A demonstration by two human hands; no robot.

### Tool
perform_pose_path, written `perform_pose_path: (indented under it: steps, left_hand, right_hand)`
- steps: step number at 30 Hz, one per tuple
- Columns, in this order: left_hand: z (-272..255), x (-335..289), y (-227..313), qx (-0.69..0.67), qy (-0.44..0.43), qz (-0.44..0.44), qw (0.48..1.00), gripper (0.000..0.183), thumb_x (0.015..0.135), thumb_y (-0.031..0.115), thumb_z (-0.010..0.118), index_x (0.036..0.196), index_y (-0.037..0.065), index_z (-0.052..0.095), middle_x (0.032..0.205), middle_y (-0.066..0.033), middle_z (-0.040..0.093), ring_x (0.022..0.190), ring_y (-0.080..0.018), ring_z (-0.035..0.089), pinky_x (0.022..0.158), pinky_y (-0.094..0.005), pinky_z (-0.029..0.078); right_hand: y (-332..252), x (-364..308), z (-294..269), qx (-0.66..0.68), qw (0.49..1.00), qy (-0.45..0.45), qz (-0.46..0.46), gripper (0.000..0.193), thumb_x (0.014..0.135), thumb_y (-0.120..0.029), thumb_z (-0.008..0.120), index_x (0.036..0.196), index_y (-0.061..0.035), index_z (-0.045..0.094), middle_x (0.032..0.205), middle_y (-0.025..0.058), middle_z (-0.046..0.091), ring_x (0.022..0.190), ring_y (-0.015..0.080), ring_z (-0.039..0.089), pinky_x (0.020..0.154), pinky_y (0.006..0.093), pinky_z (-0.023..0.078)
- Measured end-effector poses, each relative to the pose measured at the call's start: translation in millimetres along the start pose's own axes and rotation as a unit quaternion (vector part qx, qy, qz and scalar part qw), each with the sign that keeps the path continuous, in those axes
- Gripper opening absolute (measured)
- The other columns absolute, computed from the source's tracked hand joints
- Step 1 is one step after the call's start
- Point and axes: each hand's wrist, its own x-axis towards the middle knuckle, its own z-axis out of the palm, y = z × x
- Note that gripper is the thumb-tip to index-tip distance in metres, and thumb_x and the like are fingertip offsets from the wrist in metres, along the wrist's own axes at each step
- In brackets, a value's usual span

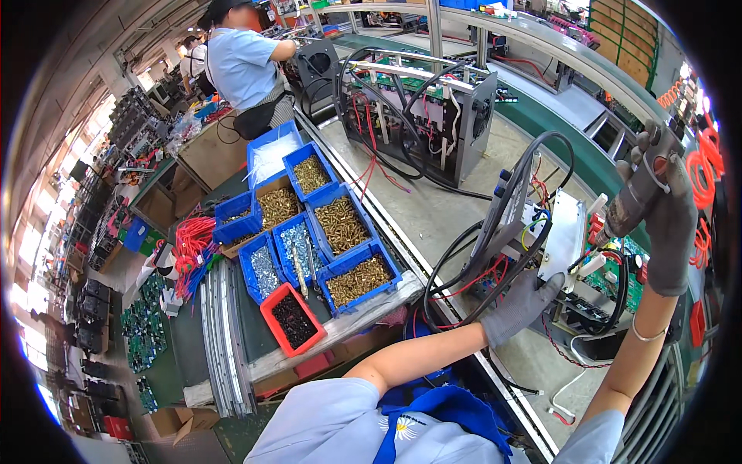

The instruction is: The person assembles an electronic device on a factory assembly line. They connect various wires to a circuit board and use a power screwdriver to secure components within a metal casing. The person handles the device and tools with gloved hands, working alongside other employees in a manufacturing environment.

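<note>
Head view: left hand point(519, 305) steadies chassis point(560, 240) w/ open grip; right hand point(666, 220), at 3 o'clock, grips driver point(632, 197), apparently mid-fastening; next needs tip squarely seated.

the open chassis point(572, 255) sits on the surface point(433, 209) at the right, with the left hand point(519, 303) resting on its near-left cables and the right hand point(666, 224) raised above its right side, fingers closed around a power screwdriver point(632, 197). a second wired unit point(421, 116) stands farther back on the same surface, and behind it to the left a person point(243, 66) works. left of the surface, a cluster of bins of screws point(313, 232) lies on a lower bench, with a bundle of wires point(189, 243) at their left.
</note>
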Motion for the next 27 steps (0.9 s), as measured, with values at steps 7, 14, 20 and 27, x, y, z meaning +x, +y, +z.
perform_pose_path:
  steps: [7, 14, 20, 27]
  left_hand:
    - [-1, 0, -2, 0.011, -0.007, -0.009, 1.0, 0.045, 0.095, 0.04, 0.056, 0.104, -0.003, 0.063, 0.083, -0.0069, 0.065, 0.077, -0.0119, 0.056, 0.072, -0.0335, 0.047]
    - [-1, 3, -19, 0.019, -0.014, -0.091, 0.996, 0.038, 0.094, 0.036, 0.06, 0.109, 0.002, 0.064, 0.089, -0.0022, 0.066, 0.076, -0.0086, 0.057, 0.067, -0.028, 0.048]
    - [2, 0, 10, -0.065, 0.019, -0.122, 0.99, 0.027, 0.093, 0.032, 0.063, 0.098, 0.006, 0.066, 0.063, 0.0061, 0.055, 0.048, -0.0014, 0.041, 0.043, -0.0212, 0.029]
    - [0, -1, 18, -0.12, 0.001, -0.131, 0.984, 0.028, 0.092, 0.032, 0.062, 0.081, 0.007, 0.06, 0.058, 0.0044, 0.051, 0.042, -0.0034, 0.039, 0.039, -0.0219, 0.027]
  right_hand:
    - [-1, 13, 4, -0.095, 0.993, 0.06, 0.022, 0.047, 0.088, -0.033, 0.062, 0.121, -0.0014, 0.051, 0.102, 0.0055, 0.056, 0.086, 0.0124, 0.057, 0.073, 0.0255, 0.05]
    - [27, -24, 58, -0.275, 0.933, 0.199, -0.118, 0.041, 0.081, -0.007, 0.067, 0.119, 0.0007, 0.054, 0.094, 0.0075, 0.067, 0.064, 0.0104, 0.061, 0.054, 0.0225, 0.047]
    - [24, -28, 66, -0.272, 0.929, 0.237, -0.082, 0.028, 0.088, -0.015, 0.056, 0.104, 0.0075, 0.062, 0.057, 0.0009, 0.049, 0.045, 0.0075, 0.041, 0.042, 0.0239, 0.03]
    - [22, -24, 55, -0.214, 0.95, 0.191, -0.126, 0.012, 0.079, -0.004, 0.061, 0.09, -0.0027, 0.056, 0.074, 0.0014, 0.058, 0.056, 0.0078, 0.055, 0.055, 0.0256, 0.054]
